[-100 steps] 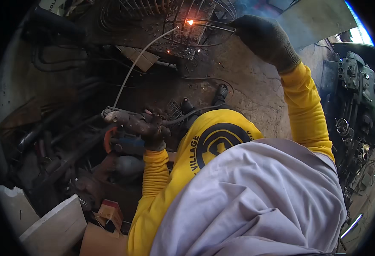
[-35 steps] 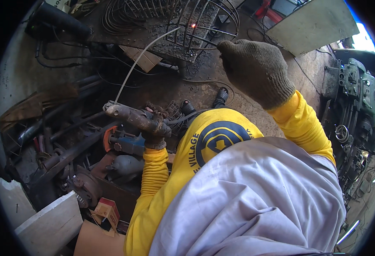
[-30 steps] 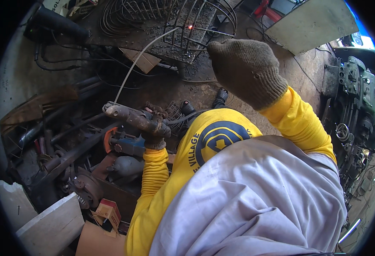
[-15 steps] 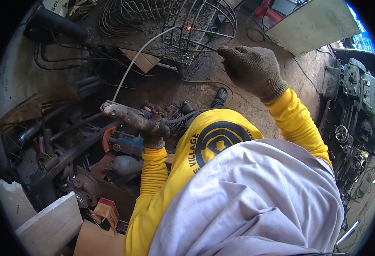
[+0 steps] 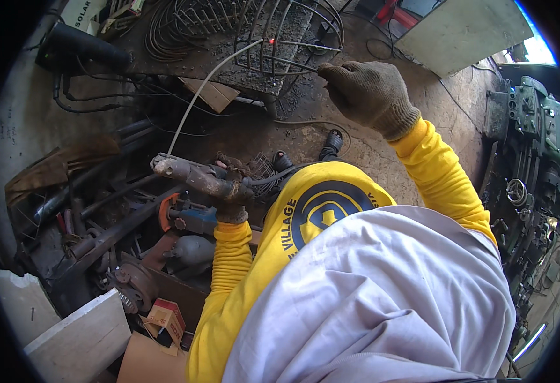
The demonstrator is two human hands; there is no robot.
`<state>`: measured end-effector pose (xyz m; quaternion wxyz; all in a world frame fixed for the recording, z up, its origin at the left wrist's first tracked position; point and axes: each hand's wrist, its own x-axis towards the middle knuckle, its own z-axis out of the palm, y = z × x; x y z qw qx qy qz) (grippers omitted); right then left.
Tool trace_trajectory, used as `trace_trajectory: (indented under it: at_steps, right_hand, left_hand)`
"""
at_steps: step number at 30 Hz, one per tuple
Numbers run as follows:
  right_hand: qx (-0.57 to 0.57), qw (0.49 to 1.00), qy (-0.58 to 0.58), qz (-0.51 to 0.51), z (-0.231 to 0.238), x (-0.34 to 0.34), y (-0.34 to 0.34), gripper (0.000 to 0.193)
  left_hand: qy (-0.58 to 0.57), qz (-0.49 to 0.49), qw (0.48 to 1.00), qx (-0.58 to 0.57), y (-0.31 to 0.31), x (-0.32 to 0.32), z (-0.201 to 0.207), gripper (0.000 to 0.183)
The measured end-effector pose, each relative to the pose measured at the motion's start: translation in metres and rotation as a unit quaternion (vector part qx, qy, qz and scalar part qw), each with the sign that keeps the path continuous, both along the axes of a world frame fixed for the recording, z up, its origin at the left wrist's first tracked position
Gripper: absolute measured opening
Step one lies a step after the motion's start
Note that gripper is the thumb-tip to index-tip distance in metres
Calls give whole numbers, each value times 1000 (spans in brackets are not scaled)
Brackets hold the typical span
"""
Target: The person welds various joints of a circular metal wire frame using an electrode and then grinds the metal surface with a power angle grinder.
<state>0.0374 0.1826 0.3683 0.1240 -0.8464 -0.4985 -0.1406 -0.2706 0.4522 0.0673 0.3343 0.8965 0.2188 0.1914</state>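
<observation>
My gloved left hand (image 5: pixel 231 212) is closed around a welding electrode holder (image 5: pixel 194 177). A long, bent welding rod (image 5: pixel 194 101) rises from its jaws. The rod's far tip meets a cage of curved metal bars (image 5: pixel 305 45), where a small red-hot spot (image 5: pixel 272 41) glows. My right hand (image 5: pixel 372 96), in a brown knit glove, pinches the end of one of the cage's bars. The cage rests on the dark, debris-covered worktable (image 5: pixel 229 71). Most of the left hand's fingers are hidden behind the holder.
Coiled metal rods (image 5: pixel 165 35) lie on the table beside a black cylinder (image 5: pixel 85 50). Pipes, scrap and a blue power tool (image 5: pixel 194 217) crowd the left. A green machine (image 5: pixel 541 121) stands at right, near a leaning pale board (image 5: pixel 462 38). Cables cross the floor.
My right hand and the cage have shifted slightly left and up in the picture. The left hand keeps hold of the electrode holder, and the red glow stays at the rod's tip.
</observation>
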Motion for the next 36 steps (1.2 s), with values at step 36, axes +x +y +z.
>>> trace_trajectory:
  at_steps: [36]
  right_hand:
    - [125,979,156,-34,-99,285,-30,36]
  left_hand:
    - [-414,-4,702,-579,-139,132,252,14]
